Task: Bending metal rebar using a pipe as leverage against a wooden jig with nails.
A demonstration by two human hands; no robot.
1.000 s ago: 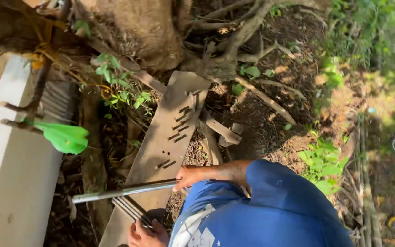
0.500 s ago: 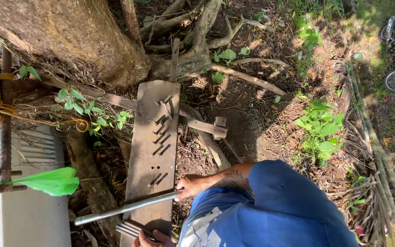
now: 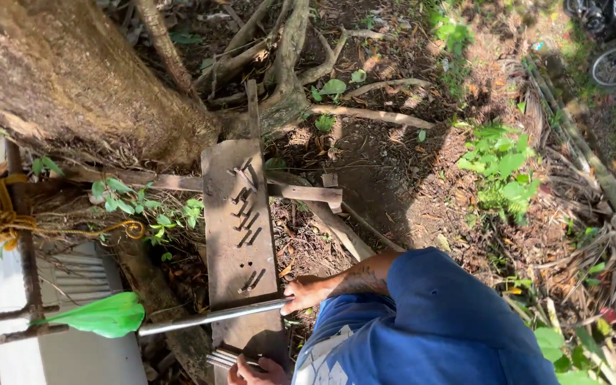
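Right hand (image 3: 306, 292) clenched round the metal pipe (image 3: 208, 317), levering across the nail-studded plank (image 3: 240, 235); left hand (image 3: 258, 371) below grips some grey prongs (image 3: 222, 358) to steady it, I guess.

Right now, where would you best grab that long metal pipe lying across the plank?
Probably on the bare shaft of the metal pipe, left of where the right hand grips its end. It runs nearly level across the nail-studded plank, so come from above, fingers wrapped around the round shaft.
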